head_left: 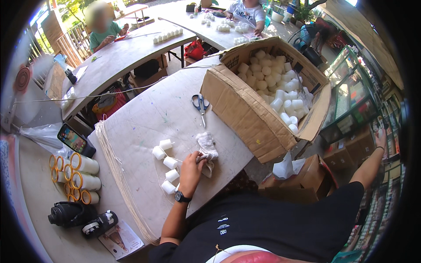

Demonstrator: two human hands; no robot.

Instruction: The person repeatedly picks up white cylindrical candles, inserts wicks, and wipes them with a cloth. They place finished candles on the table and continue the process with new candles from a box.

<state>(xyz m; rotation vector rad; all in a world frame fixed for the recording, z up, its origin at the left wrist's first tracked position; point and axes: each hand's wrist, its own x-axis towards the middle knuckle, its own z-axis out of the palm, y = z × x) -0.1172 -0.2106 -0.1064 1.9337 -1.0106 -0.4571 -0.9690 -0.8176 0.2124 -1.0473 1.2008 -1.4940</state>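
My left hand point(191, 172) is on the table, its thumb and fingers closed on the edge of a crumpled greyish-white cloth point(207, 147). A black watch is on that wrist. Just left of the hand lie several white cylinders point(170, 163) in a loose row, with a thin pale cord point(173, 158) running among them. My right arm reaches far out to the right, away from the table. The right hand point(380, 139) is small in the picture beside the shelves, and its fingers are too unclear to read. Dark-handled scissors point(201, 106) lie beyond the cloth.
A large open cardboard box point(245, 111) full of white cylinders stands at the table's right. A bundle of pale cords point(115, 168) crosses the table's left side. Further left are a phone point(73, 139), rolls point(85, 180) and black bottles point(72, 213). Two people sit at far tables.
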